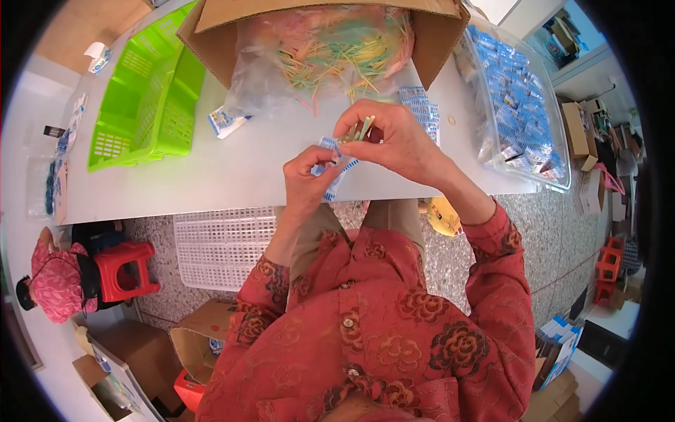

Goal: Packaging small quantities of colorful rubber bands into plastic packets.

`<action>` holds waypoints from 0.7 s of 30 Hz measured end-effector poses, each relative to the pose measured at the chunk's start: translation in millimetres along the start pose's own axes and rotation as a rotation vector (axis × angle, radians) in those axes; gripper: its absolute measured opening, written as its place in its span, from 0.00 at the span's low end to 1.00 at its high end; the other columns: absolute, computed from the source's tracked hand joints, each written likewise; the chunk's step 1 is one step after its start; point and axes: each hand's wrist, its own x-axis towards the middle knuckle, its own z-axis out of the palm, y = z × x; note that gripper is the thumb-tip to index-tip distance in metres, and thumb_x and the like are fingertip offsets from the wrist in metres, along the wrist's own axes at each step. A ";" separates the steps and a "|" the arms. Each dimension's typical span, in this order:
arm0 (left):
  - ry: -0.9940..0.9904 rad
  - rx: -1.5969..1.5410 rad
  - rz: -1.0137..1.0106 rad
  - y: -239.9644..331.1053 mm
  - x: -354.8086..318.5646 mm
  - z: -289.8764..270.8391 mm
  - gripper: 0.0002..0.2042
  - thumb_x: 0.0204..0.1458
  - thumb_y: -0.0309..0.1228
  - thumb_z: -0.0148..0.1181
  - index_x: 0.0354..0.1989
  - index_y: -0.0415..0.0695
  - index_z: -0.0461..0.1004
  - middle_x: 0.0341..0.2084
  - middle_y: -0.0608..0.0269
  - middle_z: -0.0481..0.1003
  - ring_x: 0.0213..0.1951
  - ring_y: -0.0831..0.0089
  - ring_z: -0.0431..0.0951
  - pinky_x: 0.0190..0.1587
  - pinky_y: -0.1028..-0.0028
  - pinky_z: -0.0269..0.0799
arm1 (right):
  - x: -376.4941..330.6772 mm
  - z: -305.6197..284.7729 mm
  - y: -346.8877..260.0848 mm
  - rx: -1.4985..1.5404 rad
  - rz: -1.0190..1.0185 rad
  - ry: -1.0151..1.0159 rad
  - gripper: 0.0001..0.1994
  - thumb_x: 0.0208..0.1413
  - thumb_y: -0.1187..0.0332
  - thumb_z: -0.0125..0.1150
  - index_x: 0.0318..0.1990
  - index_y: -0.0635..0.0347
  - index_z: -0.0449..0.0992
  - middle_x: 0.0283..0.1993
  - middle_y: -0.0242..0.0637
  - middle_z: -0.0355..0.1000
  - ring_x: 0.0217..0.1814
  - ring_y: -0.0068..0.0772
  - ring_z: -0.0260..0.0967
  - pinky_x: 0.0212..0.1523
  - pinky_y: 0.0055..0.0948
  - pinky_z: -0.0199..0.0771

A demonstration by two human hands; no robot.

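Observation:
Above the table's near edge my two hands meet. My left hand (308,179) pinches a small blue-and-white packet (329,184), which hangs partly hidden behind the fingers. My right hand (397,144) is closed round a few thin pastel sticks (366,127), pale green and yellowish, with ends poking up past the fingers. Its fingertips are at the packet's upper edge, close to my left fingers. Beyond them, a clear plastic bag (256,74) spills many pink, yellow and green sticks (337,53) out of an open cardboard box (441,46).
A green basket (144,105) stands at the left. Blue-and-white packets fill a clear bin (557,151) at the right. Loose packets (227,122) and a strip of wrappers (420,105) lie on the white table (176,190). Below are a white crate (225,246), red stool (125,269) and seated person (63,281).

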 end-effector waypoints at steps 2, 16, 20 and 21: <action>0.000 -0.010 0.003 1.3 0.5 -0.2 0.04 0.45 0.17 0.62 0.30 0.36 0.75 0.26 0.70 0.74 0.30 0.85 0.69 0.33 0.83 0.65 | 1.3 -0.2 -1.5 0.018 0.007 -0.003 0.06 0.51 0.74 0.61 0.36 0.61 0.75 0.30 0.26 0.67 0.28 0.13 0.61 0.27 0.16 0.61; 0.050 -0.029 0.023 5.6 2.5 -1.4 0.06 0.42 0.20 0.65 0.29 0.35 0.75 0.26 0.66 0.76 0.29 0.82 0.72 0.33 0.81 0.68 | 6.4 0.8 10.1 -0.059 -0.081 0.051 0.14 0.62 0.63 0.48 0.41 0.64 0.76 0.37 0.31 0.69 0.39 0.21 0.63 0.40 0.22 0.64; 0.009 0.049 0.041 6.8 10.8 -4.5 0.06 0.42 0.20 0.64 0.30 0.35 0.75 0.25 0.64 0.76 0.28 0.81 0.73 0.33 0.80 0.69 | 11.5 1.9 12.0 -0.061 -0.120 0.054 0.15 0.63 0.62 0.46 0.42 0.63 0.76 0.44 0.34 0.71 0.47 0.25 0.66 0.48 0.24 0.64; 0.015 0.040 0.049 6.7 14.0 -3.4 0.06 0.42 0.20 0.64 0.30 0.35 0.75 0.25 0.64 0.76 0.27 0.81 0.73 0.33 0.80 0.69 | 14.1 2.3 15.8 -0.013 -0.118 0.090 0.16 0.63 0.61 0.45 0.43 0.63 0.76 0.47 0.35 0.71 0.49 0.27 0.66 0.50 0.25 0.64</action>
